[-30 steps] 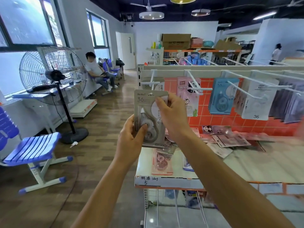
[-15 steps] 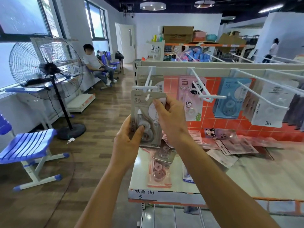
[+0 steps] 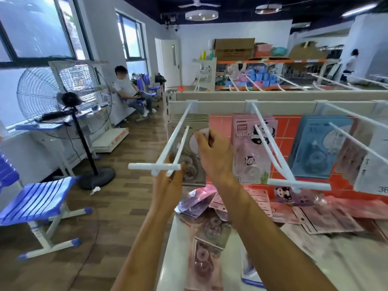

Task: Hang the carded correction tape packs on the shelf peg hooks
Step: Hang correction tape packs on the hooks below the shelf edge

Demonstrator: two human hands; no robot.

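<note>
To the right: pink panda packs (image 3: 247, 156) on the neighbouring peg hook (image 3: 270, 153), blue packs (image 3: 315, 152) beyond; below: loose packs (image 3: 210, 227) strewn on the shelf (image 3: 346, 261). Partly screened by the front crossbar of the left peg hook (image 3: 176, 144). Grips the grey correction tape pack (image 3: 193, 152) at its lower left with the left hand (image 3: 168, 190) and pinches its upper right with the right hand (image 3: 216, 160), arms stretched forward, pack just under the hook's rods.

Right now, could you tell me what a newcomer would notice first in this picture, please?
Centre frame, the left hand and right hand hold a grey correction tape pack at the leftmost peg hook. Pink panda packs hang on the next hook to the right, and a large pedestal fan stands far left.
</note>
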